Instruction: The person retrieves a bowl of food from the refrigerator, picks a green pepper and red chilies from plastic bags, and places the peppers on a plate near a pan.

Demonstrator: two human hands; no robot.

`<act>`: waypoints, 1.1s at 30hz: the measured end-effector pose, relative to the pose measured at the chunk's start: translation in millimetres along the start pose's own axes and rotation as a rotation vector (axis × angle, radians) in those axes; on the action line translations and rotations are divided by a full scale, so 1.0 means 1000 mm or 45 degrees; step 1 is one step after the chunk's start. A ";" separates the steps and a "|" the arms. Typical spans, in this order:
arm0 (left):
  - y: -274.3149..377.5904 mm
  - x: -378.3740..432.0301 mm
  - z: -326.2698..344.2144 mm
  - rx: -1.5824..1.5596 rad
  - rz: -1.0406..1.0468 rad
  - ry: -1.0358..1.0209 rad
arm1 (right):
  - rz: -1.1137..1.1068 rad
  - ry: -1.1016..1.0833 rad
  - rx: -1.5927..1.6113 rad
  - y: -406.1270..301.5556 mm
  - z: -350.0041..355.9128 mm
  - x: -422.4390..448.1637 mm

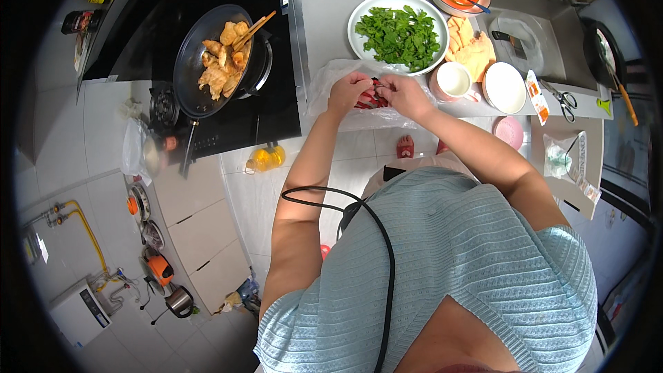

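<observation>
My left hand [350,94] and my right hand [401,94] are close together over a clear plastic bag [323,85] at the counter's front edge. Between my fingers are small dark red pieces [369,102], perhaps dried chilies; both hands have their fingers closed on them. Just beyond stands a white plate [354,28] of chopped leafy greens [399,36]. To the left, a dark wok [187,65] on the hob holds browned meat pieces [224,65], with wooden chopsticks [254,31] resting in it.
A pink-white mug [451,82], a white bowl [504,88] and an orange cloth [474,52] stand right of the plate. Further right are scissors [562,99] and a sink [567,52] with a cleaver [510,44]. An oil bottle [267,158] is on the floor. Below the counter, a drawer [590,166] stands open.
</observation>
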State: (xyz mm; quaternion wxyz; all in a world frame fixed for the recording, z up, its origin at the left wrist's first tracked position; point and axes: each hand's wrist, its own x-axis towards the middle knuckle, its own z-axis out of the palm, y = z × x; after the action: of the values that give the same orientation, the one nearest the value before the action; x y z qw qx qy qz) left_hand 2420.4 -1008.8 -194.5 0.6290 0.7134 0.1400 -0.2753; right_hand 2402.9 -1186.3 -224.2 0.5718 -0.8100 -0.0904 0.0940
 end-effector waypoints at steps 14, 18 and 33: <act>-0.012 0.007 -0.001 -0.287 0.136 -0.093 | 0.522 -0.224 0.470 0.005 -0.004 0.002; 0.000 0.000 0.005 0.038 0.070 -0.034 | 0.627 -0.250 0.526 0.003 -0.012 0.005; -0.079 0.033 -0.013 0.920 0.554 0.224 | 0.324 -0.059 -0.139 0.016 -0.007 -0.005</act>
State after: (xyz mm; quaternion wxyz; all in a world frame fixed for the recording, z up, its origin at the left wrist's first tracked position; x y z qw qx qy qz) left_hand 2407.2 -987.2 -277.1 0.3676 0.9216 -0.0660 -0.1058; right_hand 2400.9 -1199.2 -236.8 0.5079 -0.8425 -0.0051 0.1792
